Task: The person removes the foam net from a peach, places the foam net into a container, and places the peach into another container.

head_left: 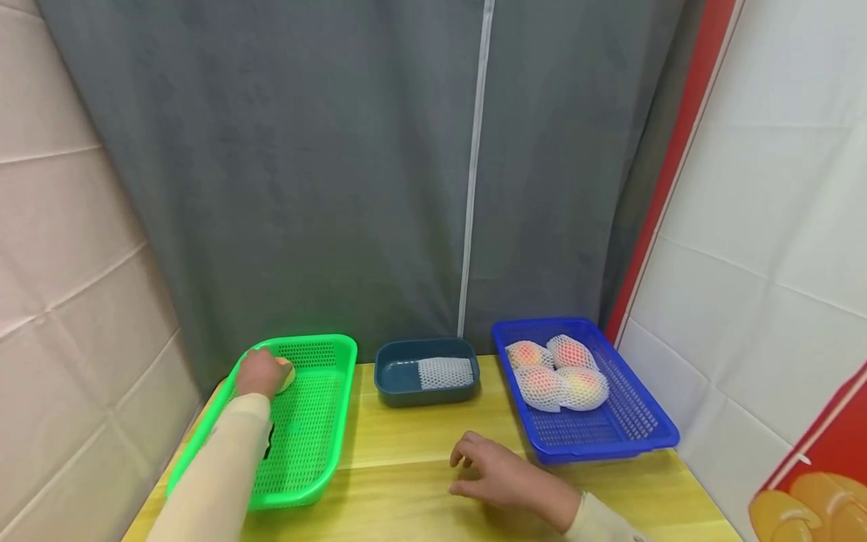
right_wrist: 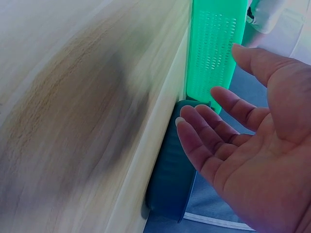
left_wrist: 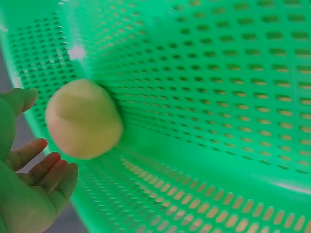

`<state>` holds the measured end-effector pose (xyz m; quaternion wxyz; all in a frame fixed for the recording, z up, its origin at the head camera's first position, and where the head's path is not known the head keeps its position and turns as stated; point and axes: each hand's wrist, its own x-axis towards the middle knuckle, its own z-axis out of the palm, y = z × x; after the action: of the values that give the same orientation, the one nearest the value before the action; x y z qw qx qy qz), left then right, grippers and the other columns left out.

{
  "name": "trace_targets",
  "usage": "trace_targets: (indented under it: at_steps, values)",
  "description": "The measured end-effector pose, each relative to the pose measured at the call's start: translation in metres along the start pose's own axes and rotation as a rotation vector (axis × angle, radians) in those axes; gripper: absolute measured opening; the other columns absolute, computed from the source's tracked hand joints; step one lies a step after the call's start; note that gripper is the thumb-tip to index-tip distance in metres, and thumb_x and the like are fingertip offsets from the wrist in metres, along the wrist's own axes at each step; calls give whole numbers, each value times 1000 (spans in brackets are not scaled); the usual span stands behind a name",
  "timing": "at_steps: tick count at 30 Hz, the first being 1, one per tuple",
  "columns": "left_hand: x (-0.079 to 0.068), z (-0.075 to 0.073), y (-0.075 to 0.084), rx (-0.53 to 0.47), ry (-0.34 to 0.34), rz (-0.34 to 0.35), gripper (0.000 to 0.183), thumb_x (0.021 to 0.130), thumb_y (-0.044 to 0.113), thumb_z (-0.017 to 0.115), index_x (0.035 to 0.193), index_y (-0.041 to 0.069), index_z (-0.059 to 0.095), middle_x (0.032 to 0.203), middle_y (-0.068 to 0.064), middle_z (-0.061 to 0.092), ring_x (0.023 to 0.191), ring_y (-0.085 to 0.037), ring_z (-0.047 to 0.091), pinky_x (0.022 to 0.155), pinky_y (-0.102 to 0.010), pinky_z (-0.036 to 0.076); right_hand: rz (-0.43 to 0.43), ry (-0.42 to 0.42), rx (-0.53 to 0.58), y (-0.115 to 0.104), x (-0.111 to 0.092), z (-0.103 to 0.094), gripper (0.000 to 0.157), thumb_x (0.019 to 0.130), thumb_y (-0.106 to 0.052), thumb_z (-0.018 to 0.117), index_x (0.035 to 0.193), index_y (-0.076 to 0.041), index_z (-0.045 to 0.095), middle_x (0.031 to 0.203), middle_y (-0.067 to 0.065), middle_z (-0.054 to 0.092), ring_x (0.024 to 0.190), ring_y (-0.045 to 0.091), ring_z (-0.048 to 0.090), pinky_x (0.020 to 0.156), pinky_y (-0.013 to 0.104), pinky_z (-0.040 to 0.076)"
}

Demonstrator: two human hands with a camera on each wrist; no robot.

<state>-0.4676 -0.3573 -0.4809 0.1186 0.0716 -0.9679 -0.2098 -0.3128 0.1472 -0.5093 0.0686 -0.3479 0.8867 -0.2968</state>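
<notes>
At the far left corner of the green basket [head_left: 328, 452] lies one bare peach [left_wrist: 83, 119], pale yellow with a pink tinge. My left hand [head_left: 260, 374] reaches over it and hides part of it in the head view. In the left wrist view that hand's fingers [left_wrist: 57, 171] are spread and bent loosely beside the peach, with a gap between. My right hand [head_left: 497, 473] hovers over the wooden table, fingers loosely bent and nothing in them, as the right wrist view shows too. White foam net sleeves [head_left: 445, 373] lie in the dark teal tray [head_left: 393, 397] between the baskets.
On the right stands a blue basket [head_left: 633, 410] holding several fruits in white foam nets [head_left: 584, 388]. A grey curtain [head_left: 305, 188] hangs behind the table [head_left: 386, 467]. White panels close in both sides.
</notes>
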Motion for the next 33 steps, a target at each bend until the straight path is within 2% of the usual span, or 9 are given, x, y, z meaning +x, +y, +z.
trace_targets:
  at_steps: [4,8,11,16,20,25,29,33]
  values:
    - [-5,-15,18,-34,-35,42,68,109,31,63,146,-23,46,146,-51,42,130,-66,50,98,-73,52,-5,2,-11,1,1,0,29,100,-37,85,117,-17,72,116,-4,65,109,13,69,95,32,59]
    - [-16,-31,53,-121,-62,121,63,112,32,59,152,-16,49,154,-44,40,136,-62,48,104,-73,48,-11,16,-33,1,1,-1,27,100,-36,85,116,-19,72,115,-4,65,107,11,68,93,32,60]
    - [-31,-38,83,-171,-58,190,58,113,32,60,151,-10,54,155,-38,46,137,-57,53,104,-70,50,-12,27,-45,0,1,-3,27,100,-35,85,116,-19,72,114,-5,65,106,11,67,93,32,60]
    - [-69,-40,130,-229,-39,300,45,111,30,67,143,-2,65,144,-24,61,130,-47,63,103,-63,54,-25,43,-46,-1,2,-6,26,100,-34,85,116,-18,71,114,-4,65,105,12,67,92,33,60]
    - [-104,-33,156,-297,-42,365,36,108,28,72,136,5,70,135,-14,67,123,-37,67,103,-57,56,-44,56,-40,-2,1,-8,24,101,-35,84,114,-20,71,113,-3,65,105,15,68,91,33,60]
    - [-147,-16,181,-410,-59,407,25,105,22,78,128,12,75,124,-3,71,118,-29,67,101,-51,58,-33,59,-24,-2,1,-9,22,102,-34,83,115,-21,71,113,-4,65,107,19,69,93,34,60]
    - [-180,0,195,-495,-91,430,18,103,19,79,121,15,76,120,3,72,117,-28,69,100,-52,59,-31,67,-5,-2,1,-9,21,102,-32,83,114,-20,71,112,-6,64,107,21,70,92,33,60]
    - [-201,19,202,-532,-136,462,17,103,21,79,119,16,75,118,3,72,116,-27,69,98,-55,60,-32,83,-8,-4,0,-10,21,102,-32,83,113,-20,71,112,-4,65,105,20,70,90,33,60]
